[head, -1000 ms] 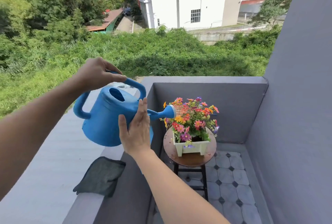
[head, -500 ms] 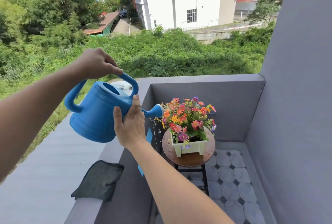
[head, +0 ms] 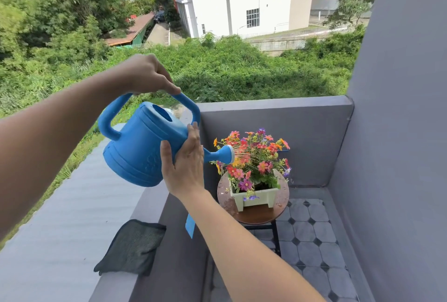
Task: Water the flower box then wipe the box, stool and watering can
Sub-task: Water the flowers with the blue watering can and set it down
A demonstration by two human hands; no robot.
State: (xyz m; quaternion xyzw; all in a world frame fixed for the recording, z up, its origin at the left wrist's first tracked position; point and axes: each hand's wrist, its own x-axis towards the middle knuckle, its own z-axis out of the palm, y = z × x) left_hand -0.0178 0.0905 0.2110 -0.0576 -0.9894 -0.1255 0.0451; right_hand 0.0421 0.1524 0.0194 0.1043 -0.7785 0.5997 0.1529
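Note:
My left hand (head: 145, 74) grips the top handle of a blue watering can (head: 140, 149), which is tilted with its spout toward the right. My right hand (head: 185, 161) presses flat, fingers straight, against the can's side near the spout. Water sprays from the rose (head: 228, 154) onto colourful flowers (head: 254, 156) in a pale green flower box (head: 256, 196). The box stands on a round wooden stool (head: 256, 214) with wet drops on its top. A dark grey cloth (head: 133, 247) lies folded on the wide ledge at lower left.
A grey parapet (head: 275, 105) encloses the small tiled balcony floor (head: 312, 241). A grey wall (head: 399, 132) rises on the right. A blue tag (head: 190, 225) hangs by the inner wall. Beyond lie green bushes and a white building.
The can has tipped further forward and shifted right, and water now sprays onto the flowers. Both hands kept their hold on it.

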